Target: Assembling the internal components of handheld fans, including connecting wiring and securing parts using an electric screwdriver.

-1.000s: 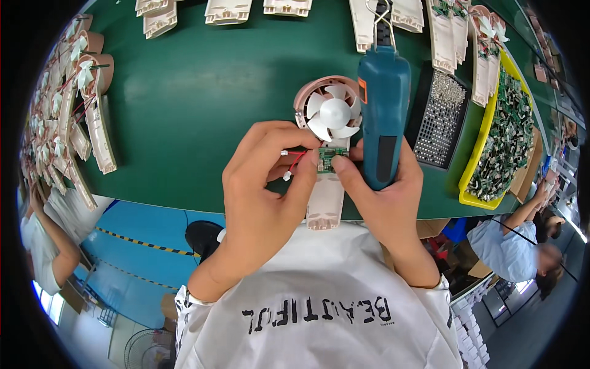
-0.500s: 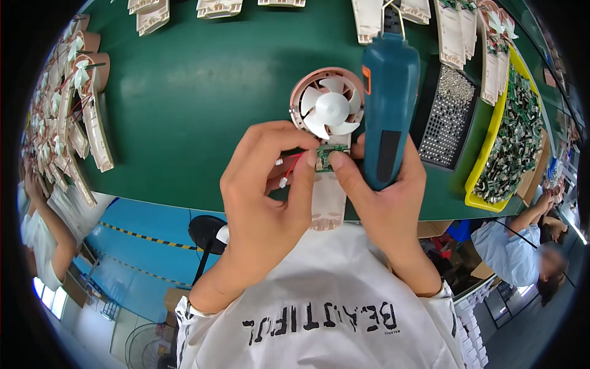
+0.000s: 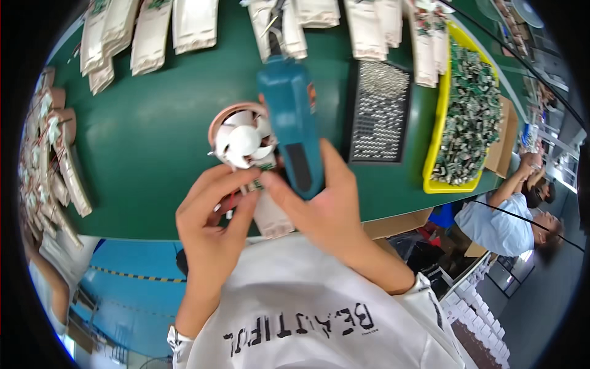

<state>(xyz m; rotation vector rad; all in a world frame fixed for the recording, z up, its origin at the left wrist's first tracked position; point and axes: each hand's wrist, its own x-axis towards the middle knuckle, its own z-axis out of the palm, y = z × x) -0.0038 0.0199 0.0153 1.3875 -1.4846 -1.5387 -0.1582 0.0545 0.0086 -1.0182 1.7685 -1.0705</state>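
A small handheld fan (image 3: 228,115), pinkish ring with white blades (image 3: 247,142), lies on the table with its pale open handle shell (image 3: 272,217) toward me. My left hand (image 3: 215,206) pinches a small green circuit board (image 3: 257,184) at the top of the shell; thin red wires and white connectors run beneath its fingers. My right hand (image 3: 322,206) is closed about the shell, its thumb pressing by the board; its other fingertips are hidden. A teal electric screwdriver (image 3: 289,104) hangs in front of the right hand, covering part of it. Whether the hand touches it, I cannot tell.
A black tray of screws (image 3: 380,114) lies to the right, beside a yellow bin (image 3: 435,150) heaped with circuit boards. Pale shells (image 3: 195,24) line the far edge. Fan assemblies (image 3: 72,166) crowd the left. A person (image 3: 501,227) sits at right, another at left.
The view has shifted, so fan, hands and screwdriver appear farther left and the tray and bin show more fully. Both hands keep hold at the board and shell. The fan blades stand differently.
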